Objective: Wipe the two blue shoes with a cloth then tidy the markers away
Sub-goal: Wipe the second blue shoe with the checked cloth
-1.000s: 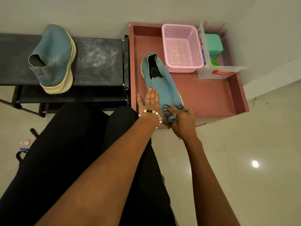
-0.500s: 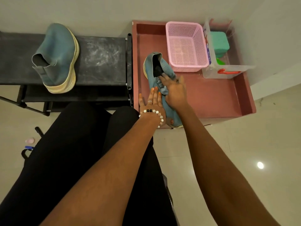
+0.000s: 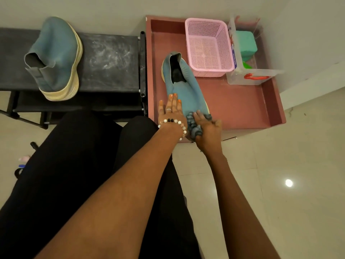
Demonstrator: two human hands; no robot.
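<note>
A blue slip-on shoe [image 3: 186, 90] lies in the pink tray [image 3: 242, 107], its toe toward me. My left hand [image 3: 171, 111] lies flat with straight fingers against the shoe's left side. My right hand [image 3: 207, 128] grips a bunched grey-blue cloth [image 3: 194, 126] and presses it on the shoe's toe. The second blue shoe [image 3: 56, 58], an ankle boot with a cream sole, rests on its side on the black bench [image 3: 110, 58] at the left. No markers can be made out clearly.
A pink mesh basket [image 3: 209, 45] stands at the back of the tray. Beside it is a clear plastic box [image 3: 248, 71] with a green block and a red handle. Small pink and blue items [image 3: 23, 161] lie on the floor at the far left. My dark-clad legs fill the foreground.
My right hand has drawn the cloth from the shoe's opening back down to its toe. My left hand has stayed against the shoe's side.
</note>
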